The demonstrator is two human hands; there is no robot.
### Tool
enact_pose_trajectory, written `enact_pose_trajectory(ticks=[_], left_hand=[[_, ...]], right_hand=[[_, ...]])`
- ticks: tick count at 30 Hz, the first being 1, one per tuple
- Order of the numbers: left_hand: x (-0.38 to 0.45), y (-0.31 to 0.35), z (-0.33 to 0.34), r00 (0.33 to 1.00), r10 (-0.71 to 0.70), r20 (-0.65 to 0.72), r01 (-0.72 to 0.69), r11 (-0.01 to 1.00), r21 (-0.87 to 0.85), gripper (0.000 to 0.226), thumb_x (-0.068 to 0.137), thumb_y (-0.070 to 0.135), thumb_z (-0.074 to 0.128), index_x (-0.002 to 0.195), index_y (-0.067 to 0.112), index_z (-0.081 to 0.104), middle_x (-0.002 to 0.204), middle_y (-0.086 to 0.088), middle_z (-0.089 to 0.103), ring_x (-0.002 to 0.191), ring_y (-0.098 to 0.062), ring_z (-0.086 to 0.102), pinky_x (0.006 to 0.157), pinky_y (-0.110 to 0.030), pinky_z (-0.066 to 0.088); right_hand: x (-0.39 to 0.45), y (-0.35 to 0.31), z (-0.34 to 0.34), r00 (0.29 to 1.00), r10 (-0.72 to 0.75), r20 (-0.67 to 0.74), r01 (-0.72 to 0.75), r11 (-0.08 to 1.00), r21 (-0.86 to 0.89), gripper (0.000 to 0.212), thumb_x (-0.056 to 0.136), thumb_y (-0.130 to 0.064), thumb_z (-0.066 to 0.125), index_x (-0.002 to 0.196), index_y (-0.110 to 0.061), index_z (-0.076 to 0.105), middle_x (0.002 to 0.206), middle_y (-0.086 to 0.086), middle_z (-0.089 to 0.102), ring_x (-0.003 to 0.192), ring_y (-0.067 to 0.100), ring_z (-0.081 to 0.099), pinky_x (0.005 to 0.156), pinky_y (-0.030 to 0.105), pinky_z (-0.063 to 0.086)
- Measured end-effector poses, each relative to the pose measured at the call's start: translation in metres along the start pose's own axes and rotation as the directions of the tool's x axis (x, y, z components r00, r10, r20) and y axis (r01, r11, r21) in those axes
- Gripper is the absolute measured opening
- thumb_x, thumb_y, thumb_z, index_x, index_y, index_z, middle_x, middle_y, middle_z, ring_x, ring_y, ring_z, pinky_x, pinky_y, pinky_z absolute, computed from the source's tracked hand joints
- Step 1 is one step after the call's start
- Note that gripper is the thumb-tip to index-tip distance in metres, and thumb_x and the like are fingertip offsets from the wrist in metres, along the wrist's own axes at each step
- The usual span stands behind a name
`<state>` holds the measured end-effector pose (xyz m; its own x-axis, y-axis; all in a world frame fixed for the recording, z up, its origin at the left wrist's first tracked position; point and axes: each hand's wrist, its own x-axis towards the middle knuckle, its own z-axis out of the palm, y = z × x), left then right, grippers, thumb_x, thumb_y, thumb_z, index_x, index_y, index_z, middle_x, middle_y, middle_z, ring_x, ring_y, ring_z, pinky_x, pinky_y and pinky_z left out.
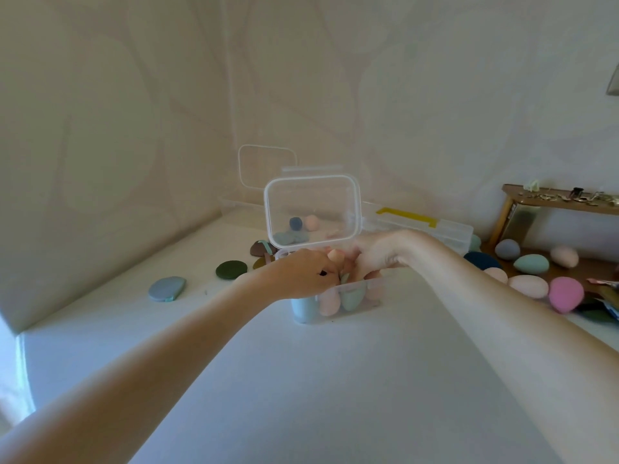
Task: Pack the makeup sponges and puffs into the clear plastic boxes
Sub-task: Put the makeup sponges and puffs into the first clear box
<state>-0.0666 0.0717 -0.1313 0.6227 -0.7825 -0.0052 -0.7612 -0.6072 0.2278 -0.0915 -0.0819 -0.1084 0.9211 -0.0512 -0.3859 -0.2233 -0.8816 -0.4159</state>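
A clear plastic box (360,285) stands mid-table with its hinged lid (312,211) upright. It holds several egg-shaped sponges, among them a blue one (304,310), a peach one (329,303) and a green one (352,298). My left hand (306,273) is at the box's left rim, its fingers curled round a peach sponge (335,255) whose tip sticks up. My right hand (380,251) reaches over the box from the right, its fingers bent down among the sponges. Its fingertips are hidden.
Flat puffs lie to the left: grey-blue (167,289), dark green (231,270), brown (259,247). Loose sponges sit at the right, including mint (531,264), pink (566,294) and peach (529,286). Behind are another open clear box (268,169), a yellow-handled case (418,226) and a wooden shelf (552,202).
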Motion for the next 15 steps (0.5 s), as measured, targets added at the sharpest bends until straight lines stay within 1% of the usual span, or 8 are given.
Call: enact_pose_trajectory(ticks=[1,3,7,9,10,12,14,15], left_hand=[[-0.001,0.000,0.000,1.000,-0.008,-0.002,0.008,1.000,0.007,0.034,0.094,0.026,0.039,0.106,0.010,0.066,0.114,-0.003,0.062,0.104,-0.022,0.058,0.091,-0.035,0.046],[-0.001,-0.001,0.001,1.000,-0.019,-0.006,0.019,1.000,0.016,0.034,0.093,0.026,0.040,0.104,0.008,0.066,0.110,-0.007,0.064,0.100,-0.025,0.060,0.087,-0.037,0.048],[0.000,0.001,-0.001,0.999,-0.030,0.018,0.029,0.997,0.074,0.035,0.094,0.027,0.037,0.105,0.011,0.066,0.108,-0.007,0.065,0.100,-0.025,0.061,0.091,-0.041,0.050],[0.000,0.002,-0.002,0.999,-0.028,0.027,0.026,0.996,0.081,0.034,0.093,0.026,0.037,0.108,0.014,0.065,0.109,-0.005,0.065,0.101,-0.024,0.060,0.092,-0.041,0.049],[0.000,0.003,-0.002,0.999,-0.027,0.024,0.025,0.997,0.070,0.032,0.092,0.025,0.038,0.108,0.015,0.065,0.108,-0.004,0.066,0.101,-0.024,0.061,0.091,-0.042,0.050],[0.000,0.001,-0.001,1.000,-0.027,-0.002,0.028,0.999,0.043,0.029,0.089,0.023,0.042,0.104,0.016,0.065,0.105,-0.003,0.066,0.099,-0.024,0.061,0.089,-0.042,0.051],[0.000,-0.001,0.000,0.999,-0.031,-0.023,0.031,0.999,0.037,0.026,0.088,0.022,0.044,0.101,0.014,0.065,0.104,-0.002,0.062,0.098,-0.024,0.059,0.087,-0.043,0.051],[0.000,0.000,0.000,0.999,-0.025,-0.031,0.027,0.999,0.036,0.025,0.088,0.021,0.045,0.100,0.013,0.064,0.103,-0.002,0.060,0.098,-0.024,0.059,0.087,-0.044,0.051]], right_hand=[[0.000,0.002,0.002,1.000,-0.009,-0.019,0.010,1.000,0.011,0.010,0.076,-0.006,0.073,0.074,-0.013,0.067,0.073,-0.002,0.060,0.074,0.017,0.057,0.062,0.020,0.044],[0.002,0.009,0.005,0.998,-0.042,-0.053,0.044,0.998,0.050,0.023,0.075,-0.003,0.073,0.062,-0.018,0.061,0.069,-0.003,0.057,0.074,0.017,0.053,0.064,0.023,0.041],[-0.001,0.011,0.008,0.995,-0.079,-0.067,0.083,0.995,0.051,0.025,0.074,0.002,0.071,0.064,-0.017,0.059,0.067,-0.006,0.054,0.066,0.011,0.049,0.062,0.022,0.039],[-0.001,0.002,0.007,0.997,-0.071,-0.028,0.069,0.995,-0.075,0.015,0.076,-0.002,0.072,0.078,-0.014,0.064,0.069,-0.006,0.053,0.068,0.012,0.051,0.062,0.023,0.042],[0.001,-0.005,0.008,0.998,-0.065,-0.006,0.063,0.983,-0.175,0.019,0.075,-0.007,0.074,0.091,-0.013,0.066,0.074,-0.006,0.056,0.074,0.015,0.055,0.065,0.026,0.047],[0.007,-0.019,0.012,1.000,-0.018,0.013,0.022,0.932,-0.361,0.042,0.071,-0.016,0.079,0.110,-0.018,0.064,0.086,-0.004,0.059,0.087,0.020,0.059,0.069,0.031,0.052],[0.009,-0.028,0.016,1.000,0.014,-0.004,-0.015,0.905,-0.424,0.045,0.074,-0.017,0.077,0.116,-0.016,0.061,0.079,-0.004,0.054,0.087,0.023,0.054,0.067,0.028,0.047],[0.010,-0.029,0.017,1.000,0.024,-0.015,-0.028,0.912,-0.410,0.044,0.077,-0.017,0.075,0.119,-0.013,0.060,0.077,-0.003,0.052,0.087,0.023,0.052,0.068,0.027,0.045]])
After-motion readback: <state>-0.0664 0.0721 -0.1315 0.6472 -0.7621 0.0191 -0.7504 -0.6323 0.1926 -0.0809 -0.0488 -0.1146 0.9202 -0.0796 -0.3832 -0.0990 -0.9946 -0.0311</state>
